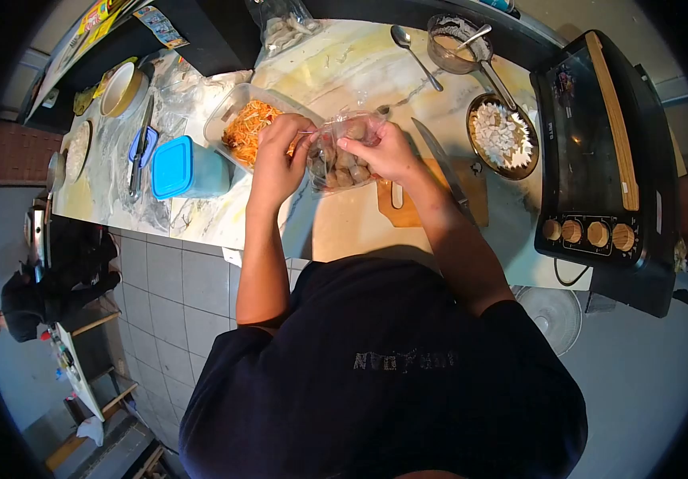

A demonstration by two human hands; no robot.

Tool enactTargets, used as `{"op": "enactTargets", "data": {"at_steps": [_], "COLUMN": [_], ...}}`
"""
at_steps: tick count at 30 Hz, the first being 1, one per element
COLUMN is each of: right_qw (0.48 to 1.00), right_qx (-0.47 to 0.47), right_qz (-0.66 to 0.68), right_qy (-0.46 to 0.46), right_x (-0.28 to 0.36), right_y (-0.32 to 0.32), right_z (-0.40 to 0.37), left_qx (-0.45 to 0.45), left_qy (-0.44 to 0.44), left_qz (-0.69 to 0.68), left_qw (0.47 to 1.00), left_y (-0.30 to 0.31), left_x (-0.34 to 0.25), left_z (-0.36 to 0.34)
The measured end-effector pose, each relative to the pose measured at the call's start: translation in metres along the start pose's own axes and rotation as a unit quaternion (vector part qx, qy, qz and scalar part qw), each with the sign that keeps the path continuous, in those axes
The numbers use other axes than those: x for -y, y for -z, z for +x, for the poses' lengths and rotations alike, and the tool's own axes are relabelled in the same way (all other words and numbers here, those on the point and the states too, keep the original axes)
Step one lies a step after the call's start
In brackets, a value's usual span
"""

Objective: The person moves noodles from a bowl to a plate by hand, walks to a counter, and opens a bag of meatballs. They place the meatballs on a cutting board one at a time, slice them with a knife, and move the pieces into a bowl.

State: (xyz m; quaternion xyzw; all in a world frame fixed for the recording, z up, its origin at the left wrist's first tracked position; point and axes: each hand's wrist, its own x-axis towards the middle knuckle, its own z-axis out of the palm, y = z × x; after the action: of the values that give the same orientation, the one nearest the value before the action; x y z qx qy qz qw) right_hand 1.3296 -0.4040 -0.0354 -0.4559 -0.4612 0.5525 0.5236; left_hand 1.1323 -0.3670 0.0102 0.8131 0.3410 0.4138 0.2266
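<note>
Between my hands is a clear plastic bag (342,169) of round brownish-grey balls that look like meatballs. My left hand (284,148) pinches the bag's upper left edge, fingers closed. On the other side, my right hand (384,152) grips the bag with its thumb across the front. Just behind my left hand stands a clear plastic container (218,128) of shredded orange and white food (249,126). To the right of the bag, a knife (440,164) lies across a wooden cutting board (471,180).
A blue-lidded container (173,169) stands left of my left arm. Farther right are a plate of white pieces (503,136), a saucepan (449,57), a spoon (416,56) and a black toaster oven (599,160). Another person (28,303) is at far left.
</note>
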Motion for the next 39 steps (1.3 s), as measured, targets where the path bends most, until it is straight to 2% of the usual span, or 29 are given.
{"op": "enactTargets", "data": {"at_steps": [1,4,7,17,20,22,23,25,26,28,35,37,39], "right_qw": [0.999,1.0,0.998,0.995,0.989,0.986,0.986,0.965,0.965,0.939,0.96,0.981,0.981], "right_qx": [0.002,-0.005,-0.008,-0.02,-0.051,-0.016,-0.017,-0.095,-0.095,-0.088,-0.069,-0.051,-0.032], "right_qz": [0.04,-0.003,0.001,0.011,0.012,-0.13,-0.129,-0.134,-0.134,-0.236,-0.189,-0.079,-0.117], "right_qy": [0.013,0.021,0.061,0.095,0.14,0.107,0.106,0.205,0.204,0.235,0.197,0.17,0.15], "right_x": [-0.003,-0.006,-0.007,0.0,0.0,0.009,0.007,0.007,0.008,0.025,0.038,0.036,0.042], "right_y": [0.0,0.003,0.004,0.013,0.018,0.024,0.023,0.018,0.02,0.022,0.014,0.011,0.016], "right_z": [0.0,-0.005,-0.008,-0.022,-0.027,-0.03,-0.03,-0.028,-0.03,-0.037,-0.042,-0.04,-0.037], "left_qx": [0.001,-0.002,-0.008,0.001,0.007,0.006,0.004,0.002,-0.001,-0.002,-0.001,-0.001,0.0], "left_qy": [0.001,-0.01,-0.022,-0.025,-0.036,-0.038,-0.04,-0.042,-0.044,-0.04,-0.042,-0.043,-0.044], "left_qz": [0.006,0.02,0.02,0.02,0.025,0.03,0.036,0.039,0.043,0.046,0.053,0.053,0.053], "left_qw": [1.0,1.0,1.0,0.999,0.999,0.999,0.999,0.998,0.998,0.998,0.998,0.998,0.998], "left_y": [0.001,0.003,0.005,0.007,0.008,0.009,0.009,0.01,0.01,0.011,0.01,0.009,0.01], "left_x": [0.0,-0.004,-0.005,-0.009,-0.01,-0.012,-0.014,-0.016,-0.018,-0.02,-0.022,-0.022,-0.022], "left_z": [-0.001,-0.002,-0.005,-0.012,-0.013,-0.014,-0.016,-0.017,-0.018,-0.02,-0.021,-0.02,-0.02]}}
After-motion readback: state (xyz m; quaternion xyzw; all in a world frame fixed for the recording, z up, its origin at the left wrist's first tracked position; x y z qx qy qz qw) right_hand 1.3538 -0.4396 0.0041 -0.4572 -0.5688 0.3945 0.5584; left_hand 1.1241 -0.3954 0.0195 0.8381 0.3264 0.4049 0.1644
